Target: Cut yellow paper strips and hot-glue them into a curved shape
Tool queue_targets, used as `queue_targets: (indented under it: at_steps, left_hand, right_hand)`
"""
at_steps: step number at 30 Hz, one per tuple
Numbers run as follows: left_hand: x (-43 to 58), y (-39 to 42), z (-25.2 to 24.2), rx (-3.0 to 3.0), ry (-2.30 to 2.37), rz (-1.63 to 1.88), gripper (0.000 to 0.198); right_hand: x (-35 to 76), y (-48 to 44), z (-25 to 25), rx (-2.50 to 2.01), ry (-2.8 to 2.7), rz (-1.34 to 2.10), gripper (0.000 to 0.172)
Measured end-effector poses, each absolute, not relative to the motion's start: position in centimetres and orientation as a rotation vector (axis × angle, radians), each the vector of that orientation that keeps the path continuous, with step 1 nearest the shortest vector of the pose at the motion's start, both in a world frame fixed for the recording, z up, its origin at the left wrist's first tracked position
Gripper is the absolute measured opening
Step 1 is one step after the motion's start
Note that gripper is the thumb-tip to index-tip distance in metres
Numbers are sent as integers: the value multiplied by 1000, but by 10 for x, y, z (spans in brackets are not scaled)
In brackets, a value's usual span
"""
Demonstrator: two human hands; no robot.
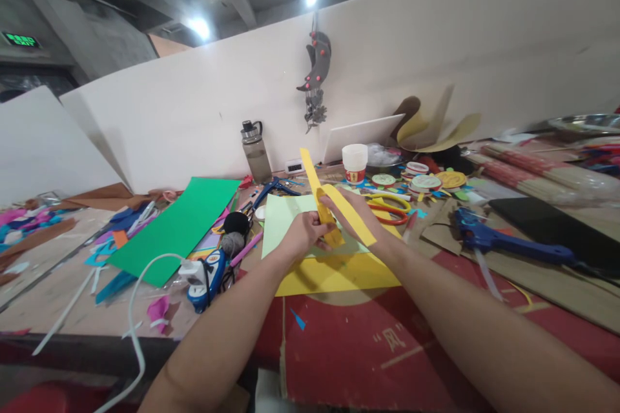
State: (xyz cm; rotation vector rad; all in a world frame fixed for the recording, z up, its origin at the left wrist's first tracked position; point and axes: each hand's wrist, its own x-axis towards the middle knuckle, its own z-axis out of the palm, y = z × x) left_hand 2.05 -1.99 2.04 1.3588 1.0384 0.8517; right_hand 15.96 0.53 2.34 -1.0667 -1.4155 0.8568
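Both hands are together over the middle of the table. My left hand (306,232) pinches the lower part of a yellow strip (310,171), its fingers closed on it. Close beside it, my right hand (352,210) is partly covered by a looped yellow strip end that runs down across the wrist; its fingertips are hidden behind the strip, so its grip cannot be made out. Under the hands lie a pale green sheet (278,213) and a yellow sheet (334,274), on a red cardboard (349,342).
A green sheet (179,226) and a power strip (207,284) with a white cable are left. Behind stand a bottle (256,155) and a paper cup (355,164). Scissors (387,210) and a blue glue gun (513,242) lie right. A white panel (203,103) rises behind.
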Motion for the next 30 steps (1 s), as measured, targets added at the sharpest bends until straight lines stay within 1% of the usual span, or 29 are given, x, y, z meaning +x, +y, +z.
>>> queue_targets:
  at_steps: [3, 8, 12, 14, 18, 20, 21, 23, 25, 26, 28, 30]
  left_hand:
    - [20, -19, 18, 1374, 1040, 856, 37]
    - [18, -17, 14, 1278, 913, 810, 39]
    - [16, -16, 16, 1163, 967, 936, 35]
    - [15, -14, 17, 1160, 996, 1023, 33]
    - [13, -11, 20, 1180, 941, 1167, 34]
    - [13, -11, 23, 1174, 899, 1210, 36]
    - [13, -11, 24, 1168, 883, 1227, 37]
    - [13, -11, 25, 1154, 866, 1266, 37]
    - [12, -10, 25, 1137, 858, 1324, 35]
    - [11, -8, 24, 1127, 855, 1355, 34]
    - [10, -5, 23, 1105, 848, 1399, 33]
    - [8, -2, 23, 1089, 830, 1417, 33]
  right_hand:
    - [156, 3, 21, -1114, -1496, 734, 10]
    - [164, 16, 22, -1391, -1582, 611, 17]
    - [180, 32, 20, -1562, -1555, 584, 25]
    - [185, 36, 17, -1648, -1584, 597, 23]
    - [183, 31, 16, -1721, -1700, 620, 12]
    - [179, 24, 20, -1688, -1734, 568, 9]
    - [176, 20, 23, -1652, -1747, 537, 12]
    - [170, 12, 30, -1548, -1775, 507, 29]
    - [165, 6, 35, -1391, -1821, 595, 48]
    - [162, 4, 36, -1307, -1850, 671, 53]
    - [158, 0, 37, -1165, -1908, 801, 51]
    - [154, -2, 38, -1089, -1953, 816, 42]
